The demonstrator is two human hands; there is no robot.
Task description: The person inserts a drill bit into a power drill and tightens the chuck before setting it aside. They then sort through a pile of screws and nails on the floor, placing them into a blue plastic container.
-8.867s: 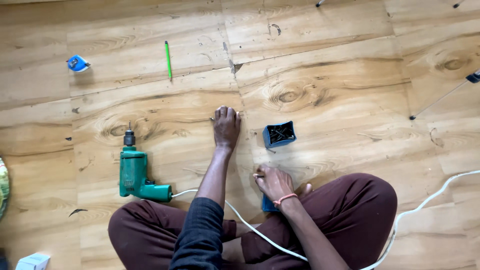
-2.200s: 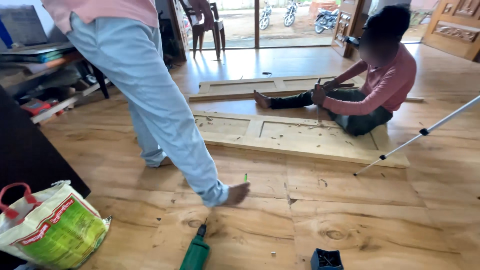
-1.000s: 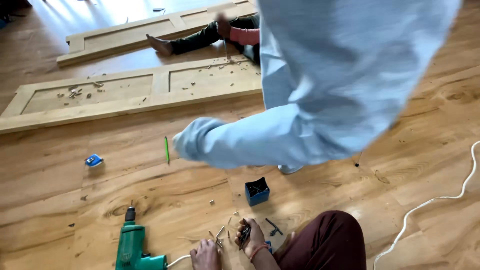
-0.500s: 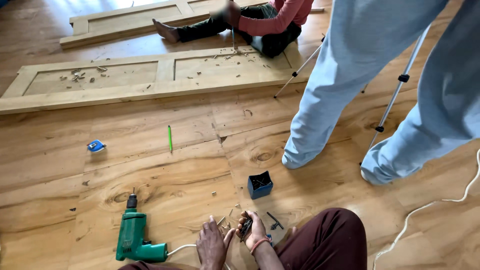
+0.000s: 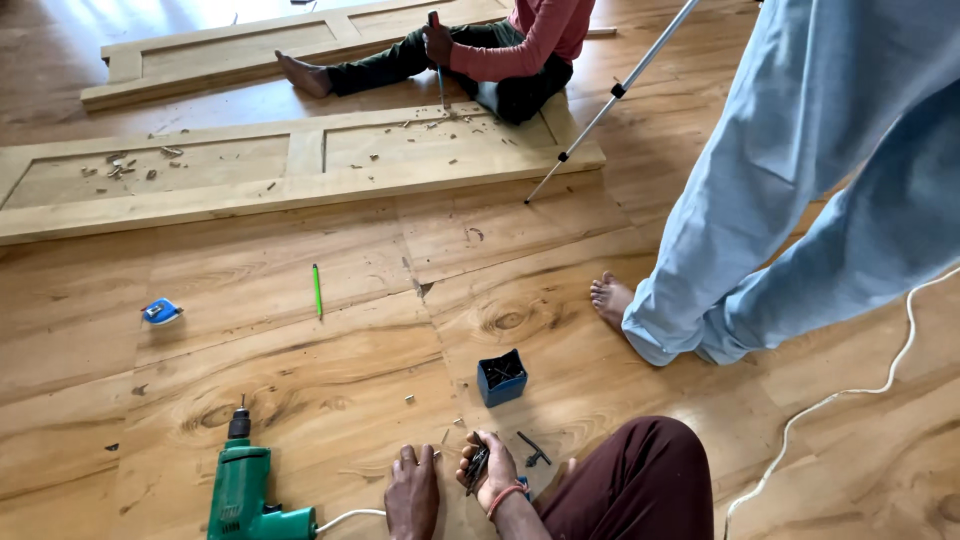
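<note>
Head view, risks as I see them, big to small:
- Standing person's bare foot [image 5: 612,298] mid-right, near blue box [image 5: 501,376]: could kick it.
- Green drill [image 5: 243,492] lower left, cord near left hand [image 5: 412,494], flat, fingers spread: snag risk.
- Right hand [image 5: 490,470], bottom centre, curled round dark screws [image 5: 476,468]: may spill.

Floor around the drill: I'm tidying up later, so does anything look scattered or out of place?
Yes. A few loose screws lie scattered on the wooden floor beside the small blue box. Wood chips litter the door panel. A white cable trails across the floor near a standing person's bare foot.
</note>
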